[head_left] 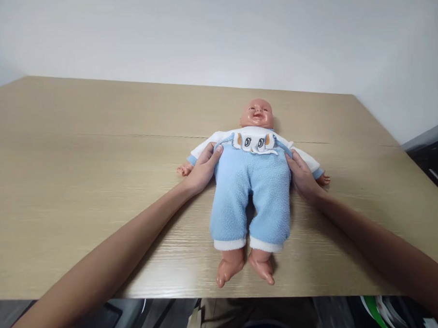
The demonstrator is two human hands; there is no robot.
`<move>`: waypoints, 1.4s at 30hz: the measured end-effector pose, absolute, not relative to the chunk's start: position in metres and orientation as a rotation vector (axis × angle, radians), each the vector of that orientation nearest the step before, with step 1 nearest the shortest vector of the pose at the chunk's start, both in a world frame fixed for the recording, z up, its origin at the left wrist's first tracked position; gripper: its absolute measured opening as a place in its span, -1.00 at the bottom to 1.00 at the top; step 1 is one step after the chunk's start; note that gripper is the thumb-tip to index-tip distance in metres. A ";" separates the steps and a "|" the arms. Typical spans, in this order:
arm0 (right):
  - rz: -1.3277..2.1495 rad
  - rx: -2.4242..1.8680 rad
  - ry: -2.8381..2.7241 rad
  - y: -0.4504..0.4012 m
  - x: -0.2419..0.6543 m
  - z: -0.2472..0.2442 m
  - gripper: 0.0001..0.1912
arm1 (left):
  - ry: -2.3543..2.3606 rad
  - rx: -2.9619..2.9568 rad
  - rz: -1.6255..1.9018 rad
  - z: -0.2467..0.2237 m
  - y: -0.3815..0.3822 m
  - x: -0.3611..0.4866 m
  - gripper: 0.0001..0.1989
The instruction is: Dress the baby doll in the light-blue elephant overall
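A baby doll [256,114] lies on its back on the wooden table, head away from me and bare feet near the front edge. It wears a white top and fuzzy blue overalls [233,197] with an animal face patch [254,142] on the chest. My left hand [204,167] pinches the upper edge of the overalls at the doll's side, thumb on top. At the opposite side, my right hand [303,174] grips the overalls near the strap, its fingers partly hidden beneath the cloth. Both doll arms stretch outward.
The wooden table [78,189] reaches back to a pale wall [199,39]. Below its front edge are a grey object [117,323] at the left and green and white items [374,312] at the right. Something dark stands beyond the right edge.
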State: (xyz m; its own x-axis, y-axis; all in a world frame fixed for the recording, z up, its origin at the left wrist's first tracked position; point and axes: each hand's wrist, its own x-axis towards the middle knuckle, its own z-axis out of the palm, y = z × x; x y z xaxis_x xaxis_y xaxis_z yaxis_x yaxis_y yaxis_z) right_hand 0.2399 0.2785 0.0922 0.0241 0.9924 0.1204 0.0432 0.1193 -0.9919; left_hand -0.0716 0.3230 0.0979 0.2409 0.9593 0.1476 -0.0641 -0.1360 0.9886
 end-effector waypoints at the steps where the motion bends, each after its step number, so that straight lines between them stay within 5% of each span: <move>1: 1.068 -1.164 -1.301 0.279 0.241 0.093 -0.59 | 0.914 1.381 1.139 0.099 0.324 -0.071 -0.43; 10: 1.015 -1.166 -1.367 0.268 0.241 0.113 -0.64 | 0.908 1.557 1.036 0.116 0.326 -0.081 -0.37; 23: 1.128 -1.076 -1.322 0.307 0.239 0.177 -0.68 | 1.061 1.728 1.515 0.105 0.321 -0.073 -0.46; 29: 0.753 -1.220 -1.813 0.352 0.200 0.203 -0.82 | 1.112 1.804 1.530 0.108 0.315 -0.070 -0.49; 38: 0.565 -0.864 -2.874 0.424 0.107 0.204 -0.73 | 1.003 1.988 1.673 0.107 0.309 -0.069 -0.73; 42: 0.417 -0.876 -3.015 0.424 0.081 0.202 -0.88 | 1.009 2.017 1.638 0.110 0.307 -0.068 -0.72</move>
